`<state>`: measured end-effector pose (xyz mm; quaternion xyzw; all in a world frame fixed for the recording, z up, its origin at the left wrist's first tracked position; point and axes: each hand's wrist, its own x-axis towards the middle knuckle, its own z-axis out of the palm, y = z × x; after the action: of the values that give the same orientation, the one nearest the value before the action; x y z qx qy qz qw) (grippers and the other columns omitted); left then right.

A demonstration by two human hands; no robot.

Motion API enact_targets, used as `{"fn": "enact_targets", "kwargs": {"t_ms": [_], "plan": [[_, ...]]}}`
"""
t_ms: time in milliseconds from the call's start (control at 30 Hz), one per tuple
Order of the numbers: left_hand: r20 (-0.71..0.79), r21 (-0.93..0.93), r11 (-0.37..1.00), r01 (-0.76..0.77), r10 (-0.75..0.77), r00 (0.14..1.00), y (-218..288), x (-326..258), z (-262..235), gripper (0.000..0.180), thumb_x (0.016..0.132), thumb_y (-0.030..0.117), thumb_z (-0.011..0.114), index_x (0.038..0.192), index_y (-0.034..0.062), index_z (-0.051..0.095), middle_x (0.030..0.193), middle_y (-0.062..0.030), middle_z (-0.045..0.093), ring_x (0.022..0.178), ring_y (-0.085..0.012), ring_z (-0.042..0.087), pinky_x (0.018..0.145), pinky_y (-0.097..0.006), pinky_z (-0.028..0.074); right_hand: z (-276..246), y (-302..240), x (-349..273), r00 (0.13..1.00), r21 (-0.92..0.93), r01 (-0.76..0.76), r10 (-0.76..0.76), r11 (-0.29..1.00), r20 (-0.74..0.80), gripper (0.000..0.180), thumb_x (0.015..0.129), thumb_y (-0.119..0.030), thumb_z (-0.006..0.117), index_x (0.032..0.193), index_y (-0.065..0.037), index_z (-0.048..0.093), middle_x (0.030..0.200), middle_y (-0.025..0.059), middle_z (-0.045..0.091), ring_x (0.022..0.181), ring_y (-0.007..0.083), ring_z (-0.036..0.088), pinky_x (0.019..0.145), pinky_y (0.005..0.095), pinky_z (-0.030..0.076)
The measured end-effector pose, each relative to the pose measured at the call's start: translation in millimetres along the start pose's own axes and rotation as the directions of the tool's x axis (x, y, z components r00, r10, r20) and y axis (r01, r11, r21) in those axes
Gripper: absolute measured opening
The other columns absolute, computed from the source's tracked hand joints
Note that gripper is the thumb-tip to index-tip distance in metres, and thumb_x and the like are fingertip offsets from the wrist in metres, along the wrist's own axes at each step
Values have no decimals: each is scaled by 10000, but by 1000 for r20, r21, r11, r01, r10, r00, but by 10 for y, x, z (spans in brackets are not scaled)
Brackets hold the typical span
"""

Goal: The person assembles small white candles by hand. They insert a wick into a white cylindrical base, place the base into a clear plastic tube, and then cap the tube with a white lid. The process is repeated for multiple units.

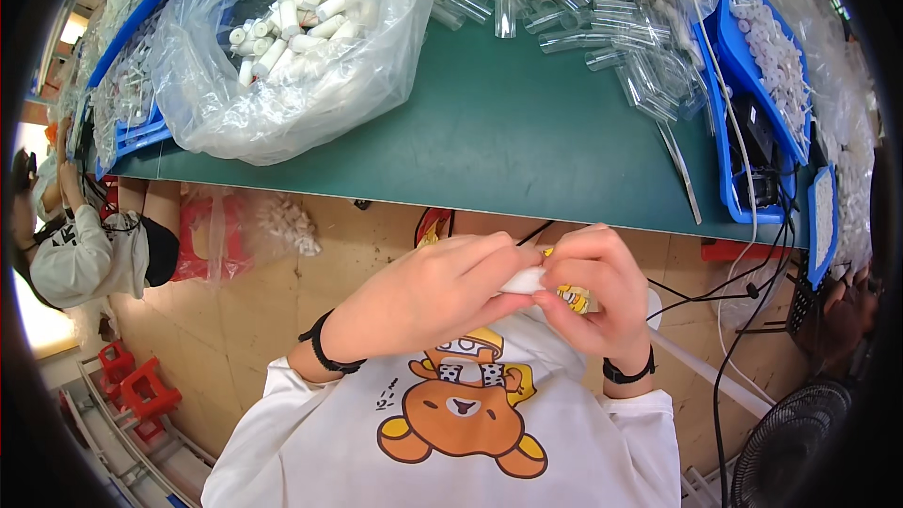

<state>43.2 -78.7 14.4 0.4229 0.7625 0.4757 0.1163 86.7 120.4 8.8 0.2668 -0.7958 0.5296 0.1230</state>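
In front of my chest, just off the table's near edge, both hands meet around a small white cylindrical piece. My left hand closes on its left end, with the thumb below and the fingers above. My right hand pinches the other end between thumb and bent fingers. Most of the piece is covered by fingers, so its ends are hidden. On the table ahead lies a large clear plastic bag, holding several white cylinders of similar look. Clear tubes are heaped at the far right.
Metal tweezers lie near the right end of the green table. Blue bins with small white parts and a dark device stand at the right. A fan and hanging cables are at lower right. Another person sits at left, near red stools.
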Motion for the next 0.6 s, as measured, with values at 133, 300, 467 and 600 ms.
{"fn": "enact_targets", "kwargs": {"t_ms": [133,300,467,600], "plan": [[9,-55,995,86,-85,996,57,-3,-13,332,772,113,697,1059,24,557,947,-91,618,727,-254,601,614,-315,489,-39,-61,-39,984,144,-122,138,982,-112,361,636,4,761,968,8,621,931,89,572,815,214,575,717,307,454],[-38,-74,997,18,-21,999,0,-3,21,344,761,142,716,1051,38,563,907,-74,638,707,-242,620,589,-307,488,-88,-32,-113,931,447,-283,355,848,-85,408,629,2,767,1011,14,625,973,103,572,885,196,569,789,306,452],[12,-104,994,38,-37,999,35,33,48,343,788,166,698,1067,45,539,867,-89,632,680,-253,618,576,-317,478,145,132,-290,924,741,-223,379,633,-45,368,675,-3,729,1027,6,621,1041,119,536,984,200,523,869,327,414],[148,-239,949,208,-176,973,68,18,101,379,846,190,632,1147,28,467,862,-153,600,722,-324,611,599,-373,476,362,169,-309,894,823,-117,420,555,-156,207,727,-56,697,918,-49,619,1129,127,463,1085,235,448,932,387,369]]}}
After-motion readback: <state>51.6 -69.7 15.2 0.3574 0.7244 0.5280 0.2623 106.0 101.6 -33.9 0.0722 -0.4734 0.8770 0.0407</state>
